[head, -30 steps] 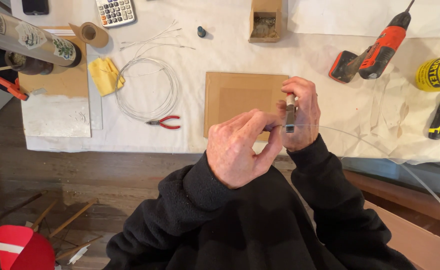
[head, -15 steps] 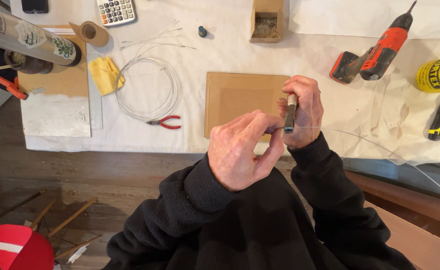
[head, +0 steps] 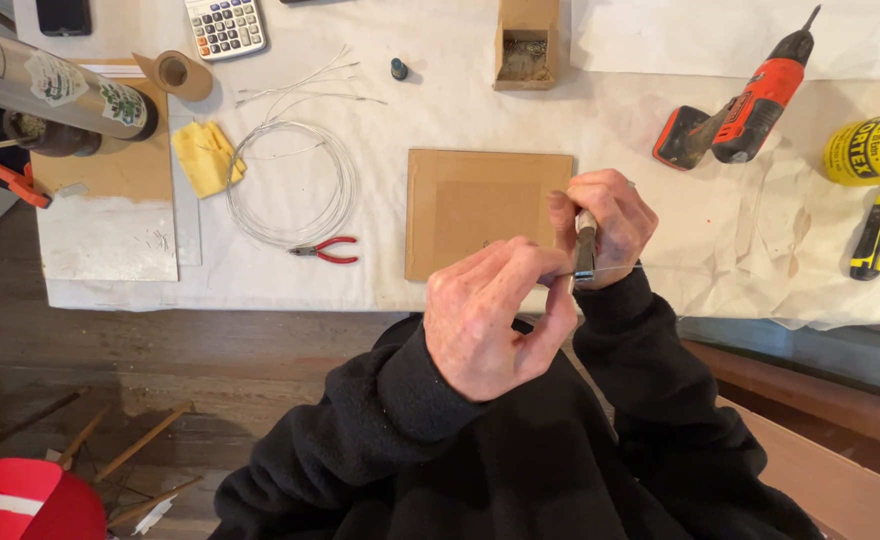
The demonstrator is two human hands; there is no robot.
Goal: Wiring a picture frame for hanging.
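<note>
Head view: right hand (head: 605,225) is fisted around a small grey tool (head: 584,245), tip pointing down toward the body, thumb along the shaft to steady it. Left hand (head: 495,315) sits just below and in front, fingers curled, thumb and forefinger pinched at the tool's lower end where a thin wire (head: 660,268) runs off to the right; looks like the pinch keeps the wire end still against the tool, though the contact itself is hidden. Both hands hover over the table edge, just beside the brown board (head: 480,210), close to the chest for control. Wire coil (head: 290,185) and red pliers (head: 328,250) lie to the left within reach; orange drill (head: 750,105) and yellow-black screwdriver (head: 875,235) are parked well off to the right
</note>
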